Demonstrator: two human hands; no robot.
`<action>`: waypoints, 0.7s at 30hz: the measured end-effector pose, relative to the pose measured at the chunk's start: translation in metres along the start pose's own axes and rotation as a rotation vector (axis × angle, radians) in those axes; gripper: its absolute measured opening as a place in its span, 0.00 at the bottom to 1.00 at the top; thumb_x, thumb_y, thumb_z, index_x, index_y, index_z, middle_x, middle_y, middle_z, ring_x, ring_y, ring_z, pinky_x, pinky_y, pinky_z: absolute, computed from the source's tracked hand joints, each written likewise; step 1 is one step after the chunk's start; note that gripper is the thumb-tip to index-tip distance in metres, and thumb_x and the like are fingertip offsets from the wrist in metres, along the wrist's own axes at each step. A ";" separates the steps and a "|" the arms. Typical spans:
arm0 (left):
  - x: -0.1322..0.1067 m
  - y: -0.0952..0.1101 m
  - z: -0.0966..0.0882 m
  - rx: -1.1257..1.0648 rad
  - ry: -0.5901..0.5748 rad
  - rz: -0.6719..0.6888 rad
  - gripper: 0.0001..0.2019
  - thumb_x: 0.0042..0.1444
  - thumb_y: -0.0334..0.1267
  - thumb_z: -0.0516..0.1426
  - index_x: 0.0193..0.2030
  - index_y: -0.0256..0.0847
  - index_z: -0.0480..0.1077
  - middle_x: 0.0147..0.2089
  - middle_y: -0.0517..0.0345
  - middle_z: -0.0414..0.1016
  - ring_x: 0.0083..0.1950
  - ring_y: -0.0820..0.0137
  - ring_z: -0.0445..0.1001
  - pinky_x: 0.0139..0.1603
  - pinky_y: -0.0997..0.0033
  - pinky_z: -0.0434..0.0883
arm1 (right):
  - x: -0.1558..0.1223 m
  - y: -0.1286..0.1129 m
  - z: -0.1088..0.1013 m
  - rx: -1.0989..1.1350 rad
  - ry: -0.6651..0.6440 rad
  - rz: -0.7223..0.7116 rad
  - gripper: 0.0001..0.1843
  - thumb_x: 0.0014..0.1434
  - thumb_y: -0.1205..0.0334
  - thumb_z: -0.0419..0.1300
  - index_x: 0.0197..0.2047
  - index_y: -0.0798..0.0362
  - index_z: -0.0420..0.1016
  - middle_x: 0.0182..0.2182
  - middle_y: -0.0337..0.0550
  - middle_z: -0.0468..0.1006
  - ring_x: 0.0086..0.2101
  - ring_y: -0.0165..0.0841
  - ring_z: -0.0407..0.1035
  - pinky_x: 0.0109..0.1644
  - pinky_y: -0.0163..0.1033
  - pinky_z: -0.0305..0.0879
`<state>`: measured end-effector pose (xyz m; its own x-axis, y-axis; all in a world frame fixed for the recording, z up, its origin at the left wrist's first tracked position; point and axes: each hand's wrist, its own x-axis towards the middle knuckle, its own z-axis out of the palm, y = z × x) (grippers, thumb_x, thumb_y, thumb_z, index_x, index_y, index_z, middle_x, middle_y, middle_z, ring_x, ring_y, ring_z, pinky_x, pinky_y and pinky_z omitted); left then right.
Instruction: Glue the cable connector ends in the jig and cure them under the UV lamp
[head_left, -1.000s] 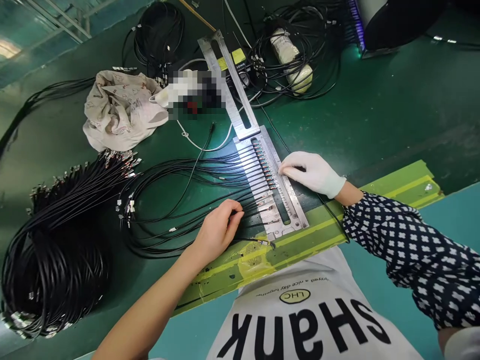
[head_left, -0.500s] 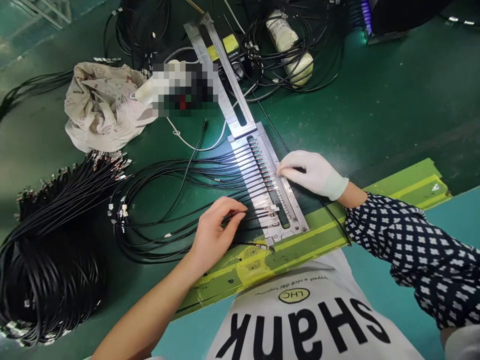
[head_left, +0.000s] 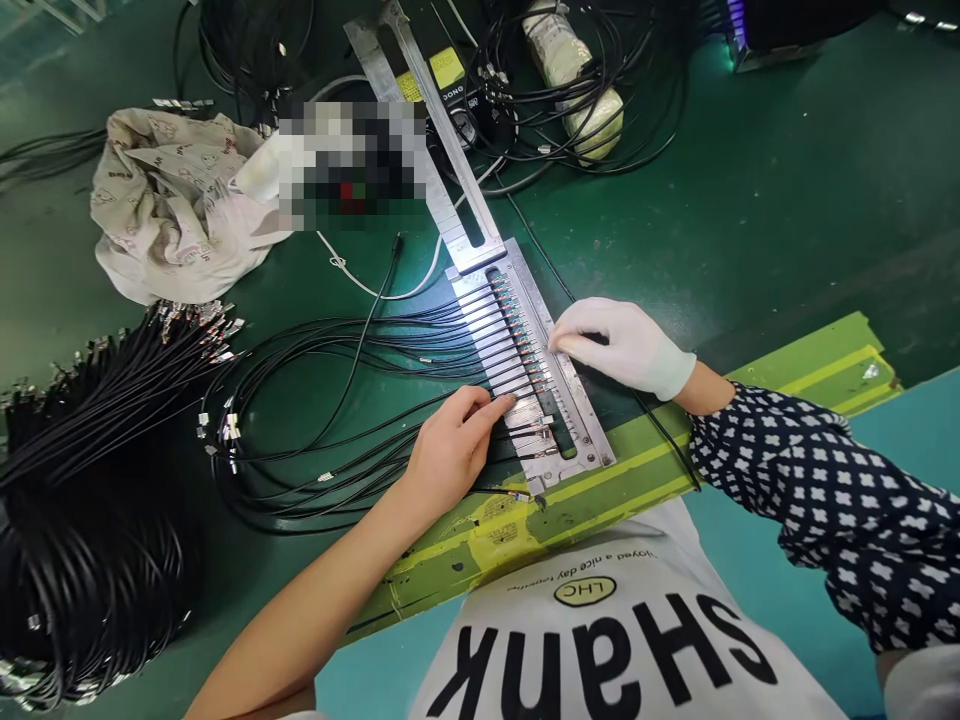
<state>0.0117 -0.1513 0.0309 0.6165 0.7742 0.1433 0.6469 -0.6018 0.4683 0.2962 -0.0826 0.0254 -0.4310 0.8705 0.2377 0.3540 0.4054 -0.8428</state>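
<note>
So, clock directions are read from mid-view: out at eight o'clock, a fat bundle of thin black cables with silvery connector ends [head_left: 97,560] is heaped on the dark green tabletop [head_left: 787,220]. Around ten, a crumpled off-white printed cloth [head_left: 180,210] is seen. Between eight and nine, a loose loop of black cables [head_left: 360,325] is spread, its upper strands led over to the metal. Near eleven, a long slotted silver metal frame [head_left: 459,160] is laid, its lower end butted against the fixture. Between six and seven, the bare left hand [head_left: 454,450] is held low, one digit stretched over the fixture's left side by the cables; whether a cable is gripped can't be told. Just off centre toward three, the silver slotted metal fixture [head_left: 574,405] is set at a slant, a row of black cables lined up across it with their stripped, coloured ends over the slot. At one o'clock, a yellowish wrapped roll [head_left: 589,135] is tangled in black cables. At three, the white-gloved right hand [head_left: 622,345] is parked at the fixture's right edge, thumb and finger brought together; whether anything's pinched can't be told either.
</note>
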 end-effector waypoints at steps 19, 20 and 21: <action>-0.016 0.011 0.002 0.287 -0.042 0.051 0.21 0.67 0.26 0.52 0.66 0.37 0.65 0.43 0.50 0.74 0.41 0.64 0.66 0.37 0.64 0.60 | 0.003 0.002 0.001 -0.005 -0.014 0.026 0.11 0.67 0.60 0.59 0.38 0.52 0.82 0.39 0.42 0.82 0.42 0.37 0.75 0.50 0.44 0.68; -0.018 0.012 0.001 0.258 -0.048 0.036 0.21 0.68 0.27 0.52 0.67 0.37 0.64 0.43 0.51 0.74 0.41 0.63 0.67 0.37 0.63 0.60 | 0.002 0.002 0.001 -0.011 -0.014 0.031 0.11 0.67 0.59 0.59 0.39 0.52 0.82 0.39 0.42 0.82 0.42 0.38 0.75 0.50 0.44 0.68; -0.020 0.013 0.001 0.221 -0.053 0.012 0.21 0.68 0.28 0.52 0.67 0.37 0.64 0.44 0.51 0.75 0.43 0.63 0.68 0.39 0.63 0.61 | 0.001 0.002 0.001 -0.016 -0.015 0.033 0.11 0.67 0.59 0.59 0.39 0.52 0.82 0.39 0.42 0.82 0.42 0.37 0.75 0.50 0.44 0.68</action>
<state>0.0087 -0.1745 0.0333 0.6439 0.7586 0.0990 0.7182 -0.6440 0.2635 0.2950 -0.0810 0.0235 -0.4312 0.8793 0.2023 0.3813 0.3808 -0.8424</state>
